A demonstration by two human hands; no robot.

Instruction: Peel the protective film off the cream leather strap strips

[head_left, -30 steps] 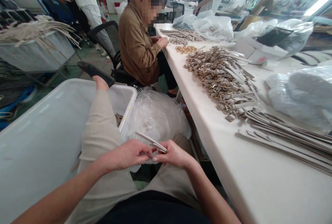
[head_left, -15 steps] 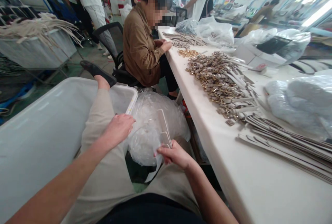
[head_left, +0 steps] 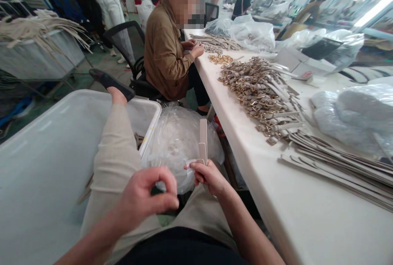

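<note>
My right hand (head_left: pixel 208 177) is closed around the lower ends of a few flat beige strap pieces (head_left: pixel 203 134), which stand upright above the fingers, staggered in height. A small whitish piece (head_left: pixel 189 164) shows by its fingertips. To the left, my left hand (head_left: pixel 150 197) is raised over my lap, slightly blurred. Its index finger and thumb curve toward each other, and nothing shows between them. Behind both hands lies a large clear plastic bag (head_left: pixel 181 134) with pale contents I cannot make out.
A white bin (head_left: pixel 39 134) stands at left, my leg stretched across it. On the white table (head_left: pixel 245 158) at right lie a heap of buckled straps (head_left: pixel 260 89), long strips (head_left: pixel 344 167) and plastic bags (head_left: pixel 362 113). A co-worker (head_left: pixel 168 52) sits at the table, hands on small parts.
My left hand has come back from near the bin's edge toward me, its fingers now curled. The strap pieces in my right hand have turned more upright and face me more fully.
</note>
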